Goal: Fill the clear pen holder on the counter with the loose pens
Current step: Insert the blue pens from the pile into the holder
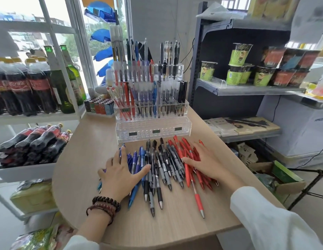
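our left hand [121, 175] lies palm down on the left end of the row of loose plastic click pens [162, 168], fingers straight and fanned, thumb reaching right toward the black ones. its grip is wide open and closes on nothing. dark beaded bracelets [104, 206] circle that wrist. our right hand [205, 163] rests flat on the red pens at the right end, fingers straight and pointing away from us, grip likewise open, only pressing. a white sleeve [265, 217] covers that forearm. the pens lie side by side on the pale wood-grain bench [175, 226], blue at left, black in the middle, red at right, tips mostly toward us. just beyond them, on the far side, stands the clear tiered acrylic pen holder [153, 131], its rear tiers carrying upright pens.
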